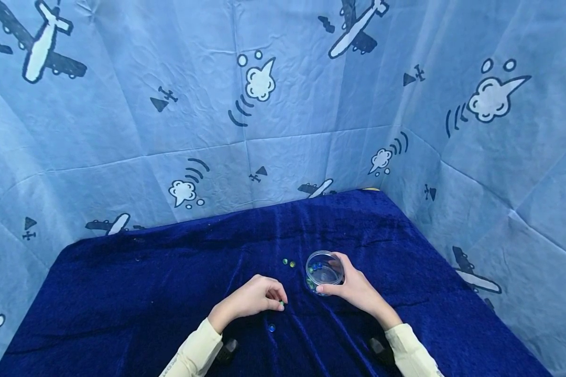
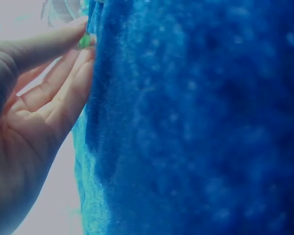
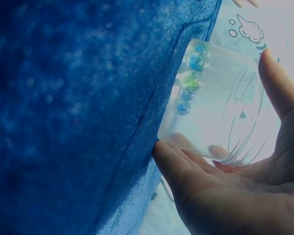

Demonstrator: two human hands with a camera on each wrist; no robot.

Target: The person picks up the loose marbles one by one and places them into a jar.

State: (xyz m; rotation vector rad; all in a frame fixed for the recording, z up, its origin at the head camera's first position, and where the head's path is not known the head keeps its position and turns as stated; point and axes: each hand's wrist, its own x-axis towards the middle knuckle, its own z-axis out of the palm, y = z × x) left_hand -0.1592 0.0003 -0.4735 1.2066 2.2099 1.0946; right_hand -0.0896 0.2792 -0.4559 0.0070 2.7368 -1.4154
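My left hand [image 1: 257, 297] pinches a green marble [image 2: 85, 41] between thumb and fingertips, low over the dark blue cloth. To its right, my right hand [image 1: 358, 290] grips a clear plastic jar [image 3: 220, 98] around its side, thumb on one side and fingers on the other. Blue and green marbles [image 3: 190, 80] lie along the jar's bottom. Beyond the left hand, a green marble [image 1: 285, 261] and a yellowish marble [image 1: 292, 264] sit side by side on the cloth. Nearer to me than the left hand rests a blue marble [image 1: 271, 328].
A dark blue velvet cloth [image 1: 170, 283] with folds covers the table. Light blue curtains [image 1: 292, 115] printed with planes and clouds hang behind it and at both sides. Cream sleeves [image 1: 195, 348] cover both forearms.
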